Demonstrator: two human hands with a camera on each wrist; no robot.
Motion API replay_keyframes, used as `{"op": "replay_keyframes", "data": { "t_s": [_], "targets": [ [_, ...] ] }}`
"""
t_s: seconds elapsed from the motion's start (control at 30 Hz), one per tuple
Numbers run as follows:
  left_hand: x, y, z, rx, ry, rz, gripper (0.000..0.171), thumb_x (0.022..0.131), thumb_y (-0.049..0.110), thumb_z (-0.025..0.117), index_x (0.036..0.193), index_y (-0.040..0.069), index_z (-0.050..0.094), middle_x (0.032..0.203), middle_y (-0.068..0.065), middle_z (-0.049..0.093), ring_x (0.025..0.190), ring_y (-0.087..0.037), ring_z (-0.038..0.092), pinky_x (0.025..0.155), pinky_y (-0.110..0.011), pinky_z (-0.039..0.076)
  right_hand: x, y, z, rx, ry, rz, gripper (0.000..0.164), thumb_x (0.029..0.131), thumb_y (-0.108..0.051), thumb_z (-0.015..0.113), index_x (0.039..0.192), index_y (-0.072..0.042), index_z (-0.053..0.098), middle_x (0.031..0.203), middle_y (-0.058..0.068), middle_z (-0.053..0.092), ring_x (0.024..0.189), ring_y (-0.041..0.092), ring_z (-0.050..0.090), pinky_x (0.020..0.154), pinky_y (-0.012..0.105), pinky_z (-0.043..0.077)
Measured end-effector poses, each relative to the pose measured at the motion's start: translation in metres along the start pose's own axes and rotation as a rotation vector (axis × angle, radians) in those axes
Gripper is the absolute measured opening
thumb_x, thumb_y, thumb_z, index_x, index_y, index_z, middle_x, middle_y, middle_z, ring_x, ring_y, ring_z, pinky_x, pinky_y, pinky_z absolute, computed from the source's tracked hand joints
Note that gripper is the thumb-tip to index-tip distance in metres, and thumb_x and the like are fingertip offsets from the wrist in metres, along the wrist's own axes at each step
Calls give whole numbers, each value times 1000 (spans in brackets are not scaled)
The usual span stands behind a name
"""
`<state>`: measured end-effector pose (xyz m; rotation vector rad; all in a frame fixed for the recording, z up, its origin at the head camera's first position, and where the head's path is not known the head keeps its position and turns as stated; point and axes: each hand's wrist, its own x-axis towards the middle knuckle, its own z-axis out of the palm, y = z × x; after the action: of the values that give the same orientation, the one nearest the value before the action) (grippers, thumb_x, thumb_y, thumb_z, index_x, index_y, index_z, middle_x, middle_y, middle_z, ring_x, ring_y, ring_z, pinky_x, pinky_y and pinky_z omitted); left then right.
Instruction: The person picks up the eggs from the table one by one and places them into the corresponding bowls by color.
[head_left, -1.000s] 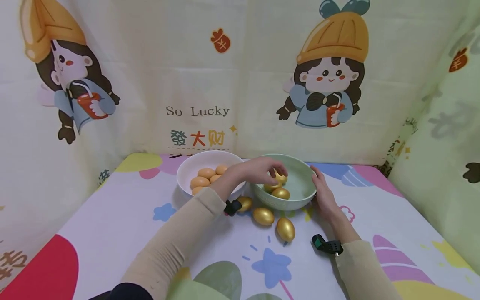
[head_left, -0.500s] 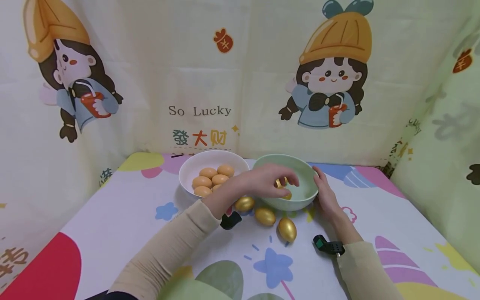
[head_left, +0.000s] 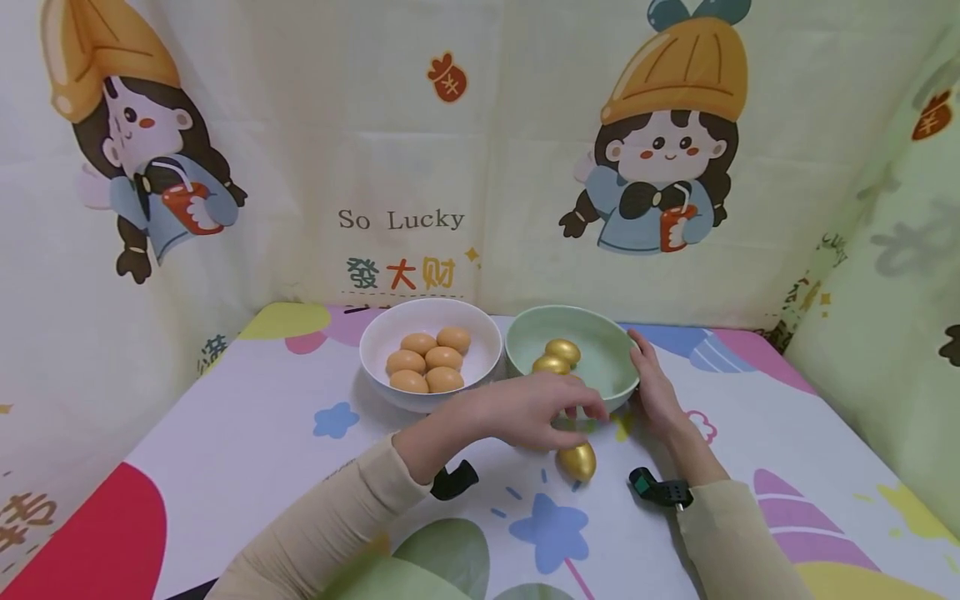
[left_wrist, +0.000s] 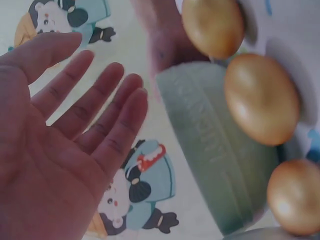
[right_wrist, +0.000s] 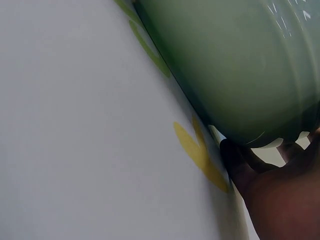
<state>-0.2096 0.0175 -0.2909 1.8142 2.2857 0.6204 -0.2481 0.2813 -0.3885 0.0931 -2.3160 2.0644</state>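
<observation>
My left hand [head_left: 536,412] hovers palm down over the table in front of the green bowl [head_left: 600,358], fingers loosely bent with nothing between them. One golden egg [head_left: 576,462] lies just below its fingertips. The left wrist view shows three golden eggs [left_wrist: 262,99] outside the bowl; in the head view the hand covers two of them. Inside the bowl are golden eggs [head_left: 562,352], partly hidden by the hand. My right hand [head_left: 660,396] holds the bowl's right side from outside, and in the right wrist view its fingers [right_wrist: 240,160] bend round the lower wall.
A white bowl [head_left: 375,379] with several brown eggs [head_left: 444,358] stands left of the green bowl. A patterned cloth [head_left: 285,483] covers the table. Printed curtains [head_left: 525,167] hang behind and along the sides.
My left hand has come out of the green bowl, leaving golden eggs inside, and moved forward-down over the golden eggs on the table. The right hand stays at the bowl.
</observation>
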Motion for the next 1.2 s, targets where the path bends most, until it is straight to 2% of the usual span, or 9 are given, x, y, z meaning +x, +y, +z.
{"op": "replay_keyframes", "data": {
  "t_s": [0.17,0.27,0.33,0.67,0.83,0.93,1.1,1.2],
  "targets": [
    [-2,3,15,101,-106,-68,33,97,20,67,129,12,64,122,5,64,112,-4,56,97,-14,38,-1,0,0,19,-6,-3,61,111,-43,20,164,-21,-1,166,14,9,144,32,25,113,32,30],
    [-2,2,24,139,-140,-114,34,97,23,68,129,15,64,122,6,63,111,-4,55,96,-14,40,-2,0,1,33,-9,-4,62,111,-43,21,163,-20,-1,167,13,8,145,31,23,114,31,28],
    [-1,1,28,145,-144,-125,33,97,23,68,129,16,64,120,6,63,107,-5,55,94,-15,41,-2,1,1,39,-8,-2,62,111,-43,21,163,-19,-2,167,12,8,146,30,22,115,33,26],
    [0,-5,38,174,-119,-101,32,96,24,68,127,18,65,118,8,61,105,-3,54,94,-13,38,-2,1,2,35,-17,-7,61,111,-42,21,163,-20,-3,167,12,5,147,33,20,119,44,18],
    [2,-5,40,160,-126,-127,34,96,26,69,129,17,65,124,6,59,110,-2,54,99,-15,38,-1,1,2,36,-17,-12,61,111,-41,21,163,-21,-2,167,12,4,148,33,17,120,47,15],
    [3,-3,42,192,-130,-134,37,96,28,69,131,16,65,128,6,58,113,-2,54,100,-14,38,0,1,2,45,-19,-20,61,111,-41,21,163,-20,-2,167,12,4,148,33,18,120,46,15],
    [7,0,46,266,-134,-149,40,96,30,68,134,16,65,131,3,55,111,-6,55,96,-14,40,0,1,1,42,-19,-29,61,111,-41,21,163,-18,-2,167,12,5,147,32,19,120,47,15],
    [8,1,49,259,-145,-173,39,95,31,69,132,19,65,133,3,52,109,-10,53,92,-16,41,0,1,1,49,-25,-27,62,111,-42,22,163,-18,-2,167,12,5,147,33,19,120,48,15]
  ]
}}
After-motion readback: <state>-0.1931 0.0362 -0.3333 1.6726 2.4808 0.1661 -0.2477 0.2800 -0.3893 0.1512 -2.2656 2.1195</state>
